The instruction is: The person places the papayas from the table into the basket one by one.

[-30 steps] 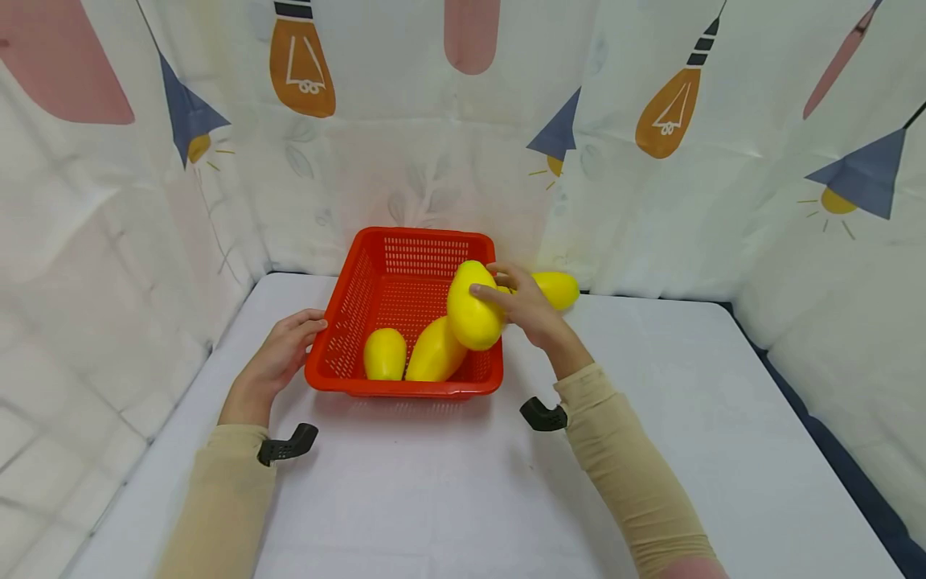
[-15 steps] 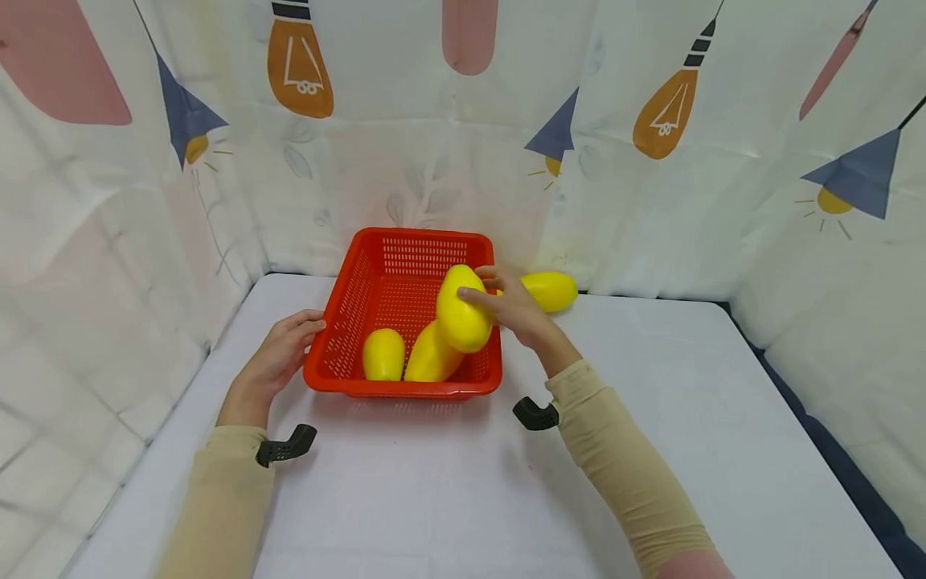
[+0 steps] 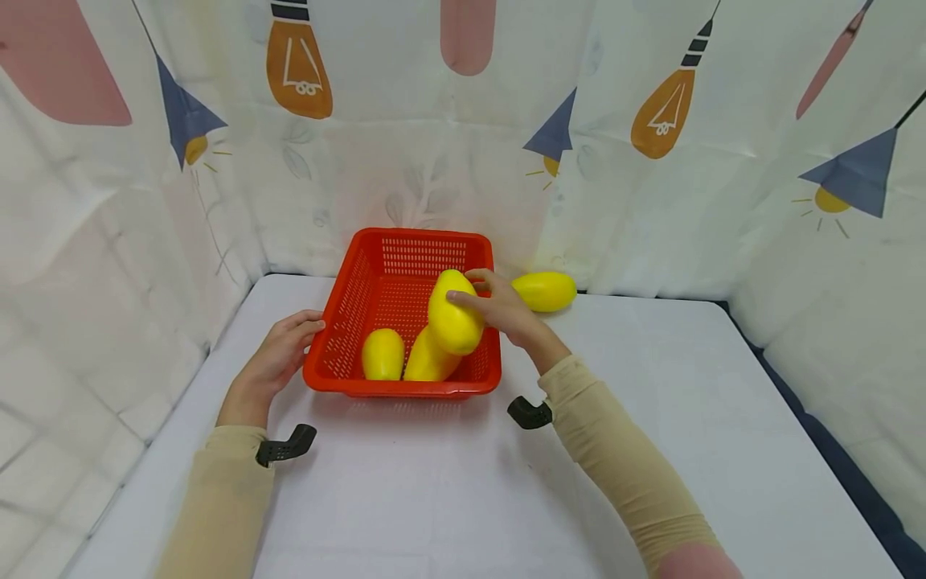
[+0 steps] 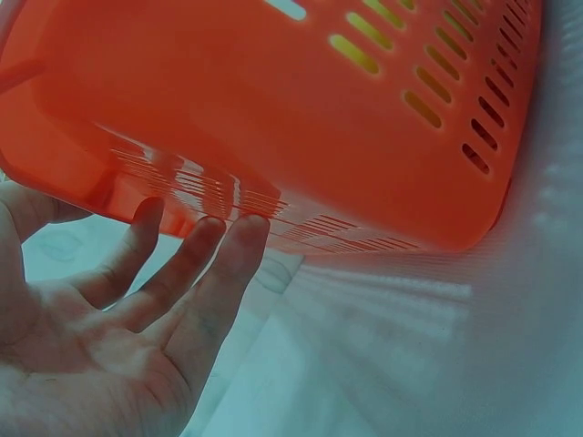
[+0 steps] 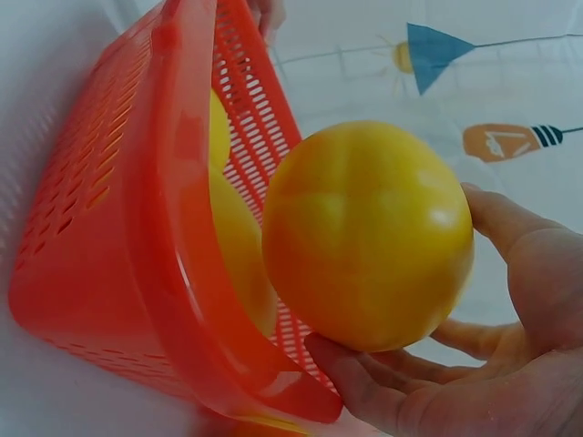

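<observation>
My right hand (image 3: 502, 308) holds a smooth yellow mango (image 3: 456, 315) between thumb and fingers, over the right side of a red plastic basket (image 3: 402, 389). In the right wrist view this mango (image 5: 369, 232) is beside the basket's rim, with fingertips under it. Two more mangoes lie inside along the near wall: a left one (image 3: 383, 355) and a right one (image 3: 428, 360), partly hidden by the held mango. My left hand (image 3: 278, 354) grips the basket's left rim. In the left wrist view, several fingertips (image 4: 248, 232) press on the basket's slotted outer wall (image 4: 273, 137).
Another yellow mango (image 3: 546, 291) lies on the table behind my right hand, right of the basket. The white-covered table (image 3: 405, 498) meets a printed curtain (image 3: 463, 169) at the back. Dark cloth (image 3: 817, 418) shows along the table's right edge.
My right hand has moved left and slightly down with the mango, farther over the basket. More of the mango behind it now shows. My left hand and the basket stay almost still.
</observation>
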`<action>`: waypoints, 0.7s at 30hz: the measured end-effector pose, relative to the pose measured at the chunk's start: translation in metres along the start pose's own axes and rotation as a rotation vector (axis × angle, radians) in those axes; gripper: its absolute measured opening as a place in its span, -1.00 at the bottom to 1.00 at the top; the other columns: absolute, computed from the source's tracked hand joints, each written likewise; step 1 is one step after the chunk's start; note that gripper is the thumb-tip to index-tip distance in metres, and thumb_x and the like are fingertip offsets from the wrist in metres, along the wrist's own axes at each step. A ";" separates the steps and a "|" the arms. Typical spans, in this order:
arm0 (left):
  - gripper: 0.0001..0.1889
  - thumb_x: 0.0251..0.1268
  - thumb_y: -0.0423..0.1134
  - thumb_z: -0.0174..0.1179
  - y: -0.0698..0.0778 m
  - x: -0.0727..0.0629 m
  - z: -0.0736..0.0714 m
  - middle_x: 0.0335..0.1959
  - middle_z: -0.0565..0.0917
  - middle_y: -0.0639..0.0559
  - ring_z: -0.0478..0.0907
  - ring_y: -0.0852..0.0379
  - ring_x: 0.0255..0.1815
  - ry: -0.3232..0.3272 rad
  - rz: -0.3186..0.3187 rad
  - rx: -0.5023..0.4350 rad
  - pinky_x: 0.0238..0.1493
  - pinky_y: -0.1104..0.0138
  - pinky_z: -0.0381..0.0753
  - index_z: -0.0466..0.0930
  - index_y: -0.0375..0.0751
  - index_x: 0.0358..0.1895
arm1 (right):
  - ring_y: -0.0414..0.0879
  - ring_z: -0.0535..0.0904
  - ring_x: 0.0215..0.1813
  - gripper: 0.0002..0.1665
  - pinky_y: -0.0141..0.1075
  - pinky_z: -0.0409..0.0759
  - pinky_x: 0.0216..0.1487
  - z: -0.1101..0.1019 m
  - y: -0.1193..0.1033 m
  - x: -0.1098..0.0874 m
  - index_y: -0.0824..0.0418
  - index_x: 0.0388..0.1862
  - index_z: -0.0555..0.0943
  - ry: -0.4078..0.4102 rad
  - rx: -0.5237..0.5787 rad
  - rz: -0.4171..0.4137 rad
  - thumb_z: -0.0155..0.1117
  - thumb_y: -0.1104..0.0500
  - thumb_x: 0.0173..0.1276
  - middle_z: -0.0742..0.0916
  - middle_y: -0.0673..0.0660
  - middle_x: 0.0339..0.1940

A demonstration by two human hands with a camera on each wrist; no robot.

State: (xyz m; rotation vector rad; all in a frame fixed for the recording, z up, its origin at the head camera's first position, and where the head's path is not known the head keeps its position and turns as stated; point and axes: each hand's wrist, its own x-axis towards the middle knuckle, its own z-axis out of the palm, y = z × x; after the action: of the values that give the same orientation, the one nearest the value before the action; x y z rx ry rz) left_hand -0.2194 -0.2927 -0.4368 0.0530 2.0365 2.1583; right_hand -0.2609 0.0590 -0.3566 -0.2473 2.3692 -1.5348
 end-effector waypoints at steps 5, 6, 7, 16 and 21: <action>-0.79 0.48 -0.09 0.02 0.000 0.000 0.000 -0.18 0.63 0.19 0.59 0.26 -0.15 -0.003 0.001 0.003 -0.15 0.42 0.63 0.46 -0.12 -0.01 | 0.07 0.50 0.17 -0.21 -0.08 0.57 0.16 0.004 -0.002 0.002 0.00 0.35 0.32 0.015 -0.038 0.008 0.33 -0.24 0.22 0.46 0.13 0.32; -0.78 0.48 -0.09 0.02 0.000 0.000 0.000 -0.17 0.64 0.20 0.59 0.26 -0.15 -0.004 0.000 0.004 -0.15 0.42 0.63 0.46 -0.12 0.00 | 0.07 0.50 0.18 -0.20 -0.08 0.57 0.17 0.005 -0.002 0.002 0.00 0.35 0.32 0.018 -0.046 0.008 0.32 -0.25 0.22 0.46 0.13 0.32; -0.77 0.48 -0.09 0.02 0.000 0.000 0.000 -0.17 0.64 0.20 0.59 0.26 -0.15 -0.004 0.000 0.005 -0.15 0.42 0.63 0.46 -0.12 0.01 | 0.06 0.49 0.19 -0.19 -0.08 0.56 0.18 0.006 -0.002 0.003 0.00 0.36 0.31 0.019 -0.056 0.008 0.32 -0.25 0.22 0.45 0.12 0.33; -0.78 0.48 -0.08 0.02 0.000 -0.001 0.000 -0.16 0.63 0.20 0.58 0.26 -0.13 -0.006 -0.008 0.002 -0.14 0.42 0.63 0.46 -0.11 0.01 | 0.05 0.51 0.16 -0.17 -0.10 0.57 0.18 0.011 -0.003 0.006 0.02 0.37 0.32 0.020 -0.088 0.009 0.32 -0.26 0.21 0.47 0.14 0.30; -0.79 0.48 -0.09 0.02 0.000 -0.001 0.000 -0.16 0.63 0.20 0.58 0.26 -0.13 -0.003 -0.004 0.002 -0.13 0.42 0.63 0.46 -0.10 0.00 | 0.05 0.52 0.15 -0.20 -0.12 0.60 0.14 0.013 -0.004 0.006 0.03 0.37 0.31 0.009 -0.065 0.017 0.28 -0.25 0.26 0.47 0.13 0.31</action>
State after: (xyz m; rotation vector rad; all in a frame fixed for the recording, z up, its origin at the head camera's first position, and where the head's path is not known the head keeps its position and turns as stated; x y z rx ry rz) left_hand -0.2187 -0.2924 -0.4367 0.0521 2.0354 2.1523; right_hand -0.2627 0.0447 -0.3589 -0.2349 2.4243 -1.4560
